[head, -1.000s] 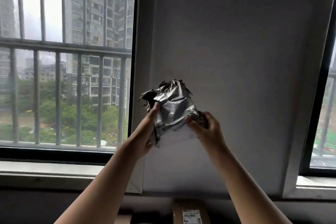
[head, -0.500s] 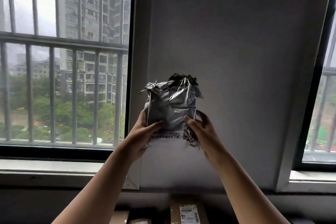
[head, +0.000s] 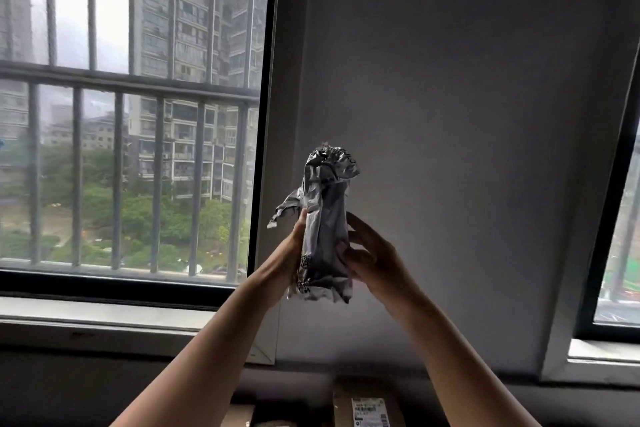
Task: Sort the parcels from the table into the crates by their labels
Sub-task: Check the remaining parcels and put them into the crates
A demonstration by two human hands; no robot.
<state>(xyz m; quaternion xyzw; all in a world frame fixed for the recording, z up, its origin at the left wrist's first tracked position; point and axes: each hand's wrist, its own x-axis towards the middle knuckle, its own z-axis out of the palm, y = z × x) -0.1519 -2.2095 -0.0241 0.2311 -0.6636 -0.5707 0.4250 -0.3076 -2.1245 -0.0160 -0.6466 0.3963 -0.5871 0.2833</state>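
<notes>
1. Two brown cardboard parcels show at the bottom edge of the view: one box with a white printed label (head: 367, 404) and a plainer box (head: 242, 415) near it. Both look unsorted and no crate is in view, so I judge that most of the sorting is left.
2. The crumpled silver plastic mailer bag (head: 325, 229) is held upright in the air, well above those boxes. Only dark print shows low on its left side, so this is likely the label check, before any placing.
3. The right hand (head: 372, 253) grips the bag's right side, thumb on the front and fingers loosely curled behind.
4. The left hand (head: 289, 255) grips the left side, thumb along the edge, fingers hidden behind.
</notes>
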